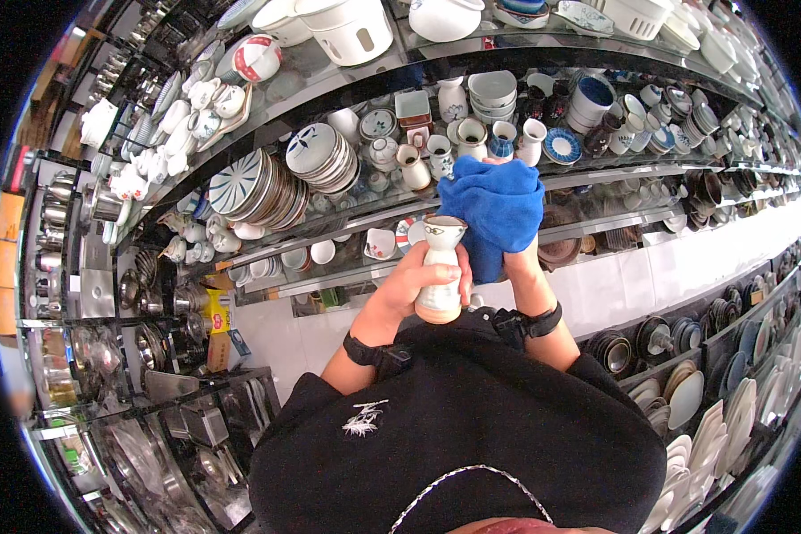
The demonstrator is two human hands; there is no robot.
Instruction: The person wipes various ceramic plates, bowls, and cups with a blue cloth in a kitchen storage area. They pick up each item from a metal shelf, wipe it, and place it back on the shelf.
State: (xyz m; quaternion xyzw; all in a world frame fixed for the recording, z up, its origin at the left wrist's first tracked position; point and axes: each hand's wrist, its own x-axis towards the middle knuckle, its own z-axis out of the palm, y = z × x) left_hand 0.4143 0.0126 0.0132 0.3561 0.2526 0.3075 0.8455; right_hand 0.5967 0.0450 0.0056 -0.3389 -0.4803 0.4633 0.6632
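A small white ceramic flask (442, 267) with a flared, patterned mouth and a tan base is upright in my left hand (414, 280), whose fingers wrap its body. Just right of it, a bunched blue cloth (494, 210) covers most of my right hand (519, 257); the fingers under it are mostly hidden. Past the cloth, similar small flasks stand on a glass shelf, among them a cream flask (413, 167), a white one with a floral pattern (440, 159) and a blue-and-white one (502, 141).
Stacked patterned plates (257, 190) stand left on the shelf, and a blue-and-white saucer (563, 146) lies to the right. White ceramic containers (347, 30) fill the upper shelf. Metalware shelves (93, 294) rise at the left. White plates (714, 434) stand in a rack at the lower right.
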